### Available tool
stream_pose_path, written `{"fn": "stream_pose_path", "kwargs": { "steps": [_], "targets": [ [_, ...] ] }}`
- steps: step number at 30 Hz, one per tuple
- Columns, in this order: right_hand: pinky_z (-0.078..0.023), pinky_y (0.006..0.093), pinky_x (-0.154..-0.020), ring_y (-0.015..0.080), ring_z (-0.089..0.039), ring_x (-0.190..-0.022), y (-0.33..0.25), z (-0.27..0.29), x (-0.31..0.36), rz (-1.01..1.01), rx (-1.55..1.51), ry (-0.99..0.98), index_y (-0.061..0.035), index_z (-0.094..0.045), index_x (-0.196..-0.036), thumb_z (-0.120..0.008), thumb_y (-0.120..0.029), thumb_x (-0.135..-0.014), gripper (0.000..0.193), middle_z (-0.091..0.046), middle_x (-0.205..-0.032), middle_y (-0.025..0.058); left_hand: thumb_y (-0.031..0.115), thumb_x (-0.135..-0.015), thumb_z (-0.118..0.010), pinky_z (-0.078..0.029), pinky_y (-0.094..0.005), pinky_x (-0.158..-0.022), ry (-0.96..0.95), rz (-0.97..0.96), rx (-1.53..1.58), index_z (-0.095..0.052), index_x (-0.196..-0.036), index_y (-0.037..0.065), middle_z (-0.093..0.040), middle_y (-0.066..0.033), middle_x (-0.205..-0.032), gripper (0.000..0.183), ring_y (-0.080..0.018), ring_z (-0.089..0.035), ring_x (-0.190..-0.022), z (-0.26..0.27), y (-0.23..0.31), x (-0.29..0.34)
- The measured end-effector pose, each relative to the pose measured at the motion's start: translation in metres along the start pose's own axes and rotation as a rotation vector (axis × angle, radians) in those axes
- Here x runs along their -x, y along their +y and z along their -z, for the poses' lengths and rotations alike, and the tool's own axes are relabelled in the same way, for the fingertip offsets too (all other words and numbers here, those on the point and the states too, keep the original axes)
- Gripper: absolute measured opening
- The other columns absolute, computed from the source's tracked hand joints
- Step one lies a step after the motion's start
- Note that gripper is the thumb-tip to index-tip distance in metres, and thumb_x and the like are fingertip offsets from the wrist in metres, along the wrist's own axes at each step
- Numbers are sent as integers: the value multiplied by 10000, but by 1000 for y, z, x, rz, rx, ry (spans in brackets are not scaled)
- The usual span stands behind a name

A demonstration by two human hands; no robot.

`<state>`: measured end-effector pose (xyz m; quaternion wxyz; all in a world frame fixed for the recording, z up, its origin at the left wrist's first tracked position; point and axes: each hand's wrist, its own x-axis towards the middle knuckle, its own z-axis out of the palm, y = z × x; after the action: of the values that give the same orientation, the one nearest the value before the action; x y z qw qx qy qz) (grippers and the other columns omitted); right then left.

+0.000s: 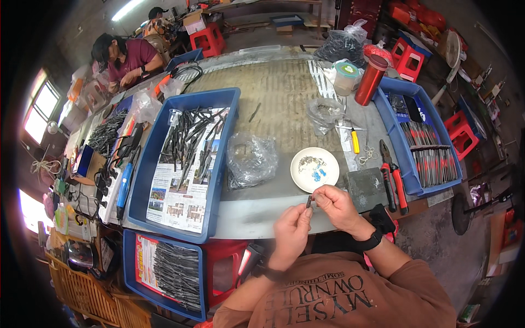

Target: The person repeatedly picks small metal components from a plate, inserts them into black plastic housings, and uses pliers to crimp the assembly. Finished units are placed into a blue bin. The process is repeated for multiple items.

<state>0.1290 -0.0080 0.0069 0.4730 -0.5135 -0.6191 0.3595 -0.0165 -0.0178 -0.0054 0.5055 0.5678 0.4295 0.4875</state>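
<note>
Close to my body at the table's near edge, my left hand (292, 225) pinches a small dark narrow piece (309, 201) between thumb and fingertips. My right hand (338, 208) is closed at the same piece, its fingertips covering part of it. The piece is too small to tell its kind. Just beyond my hands sits a round white dish (298, 176) holding small dark bits and a few bright blue ones. A clear plastic bag (251, 161) lies to the dish's left. Red-handled pliers (395, 186) rest to the right of my right hand.
A blue tray (212, 218) of dark strips stands left; another blue tray (203, 290) sits lower. A blue bin (389, 128) with packed red-and-black pieces is right. Beyond are a red bottle (371, 81), a lidded tub (345, 82) and a yellow-handled tool (355, 141). A person (131, 57) works far left.
</note>
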Motion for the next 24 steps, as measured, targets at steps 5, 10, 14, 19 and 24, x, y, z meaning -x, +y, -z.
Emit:
{"fn": "stream_pose_path", "kwargs": {
  "steps": [5, 10, 14, 19, 24],
  "targets": [
    [-427, 238, -597, 89, -517, -663, 0, 2, 1, -45, 15, -2, 10, -588, -863, -531, -189, -895, 210, -579, -733, 43, 135, -873, -572, -390, -201, -478, -16, 143, 157, -614, -931, -26, -511, -5, -684, 176, -56, -480, -533, -1, -6, -1],
    [-415, 241, -573, 82, -492, -632, 0, -5, 1, 70, 81, 25, 9, -593, -854, -523, -201, -901, 227, -559, -697, 31, 136, -877, -568, -391, -198, -478, -11, 75, 134, -614, -938, -24, -514, -7, -695, 177, -55, -478, -535, -3, -8, 0],
    [-406, 242, -553, 78, -482, -614, 2, 2, -4, -100, 23, 84, 3, -597, -841, -506, -214, -907, 244, -547, -660, 30, 69, -862, -577, -358, -151, -508, -10, 111, 197, -625, -953, -19, -549, 52, -738, 135, -3, -437, -601, -2, -7, 1],
    [-416, 256, -559, 99, -504, -617, 2, 1, -3, -5, 64, 119, 13, -590, -825, -507, -203, -904, 244, -570, -661, 56, 76, -866, -573, -349, -148, -499, -15, 157, 209, -627, -951, -14, -546, 60, -719, 135, 3, -426, -585, -2, -8, 0],
    [-428, 269, -567, 119, -529, -627, 3, 0, -4, 85, 202, 93, 24, -584, -826, -519, -191, -895, 236, -581, -678, 85, 112, -875, -566, -369, -177, -481, -29, 114, 189, -616, -938, -23, -519, 24, -692, 158, -31, -450, -548, -4, -10, 0]
  ]
}}
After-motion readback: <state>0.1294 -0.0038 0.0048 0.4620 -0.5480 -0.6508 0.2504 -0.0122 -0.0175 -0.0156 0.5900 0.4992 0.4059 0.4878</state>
